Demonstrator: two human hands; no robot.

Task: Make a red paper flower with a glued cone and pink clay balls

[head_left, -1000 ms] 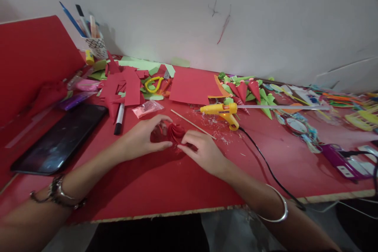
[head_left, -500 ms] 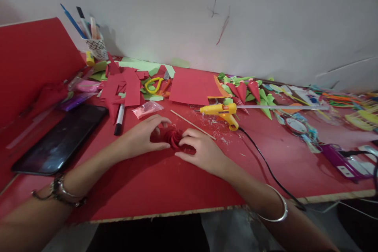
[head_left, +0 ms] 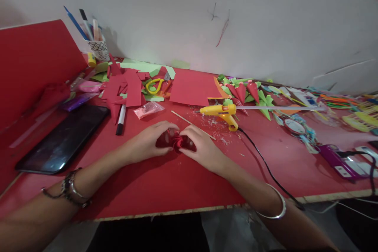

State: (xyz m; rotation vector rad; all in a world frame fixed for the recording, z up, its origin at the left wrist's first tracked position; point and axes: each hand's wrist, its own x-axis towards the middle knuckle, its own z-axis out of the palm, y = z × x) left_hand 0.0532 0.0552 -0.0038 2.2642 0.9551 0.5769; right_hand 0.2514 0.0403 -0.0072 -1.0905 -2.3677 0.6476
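A red paper rose, rolled in a spiral, is between my two hands low over the red table. My left hand curves around its left side, thumb in front and fingers behind. From the right, my right hand holds it, the thumb at its front edge and the fingers curled over the far side. The fingertips behind the rose are partly hidden. Just beyond my hands lie a thin wooden stick and a small clear packet of pink material.
A yellow glue gun with a long glue stick and black cord lies right of centre. At left are a black phone and a marker. Red paper, paper scraps and red-green paper cones line the wall. A purple power strip sits at right.
My left hand has moved slightly right and closed in on the rose. The rose has shifted a little right, its spiral now facing me more. My right hand has barely moved.
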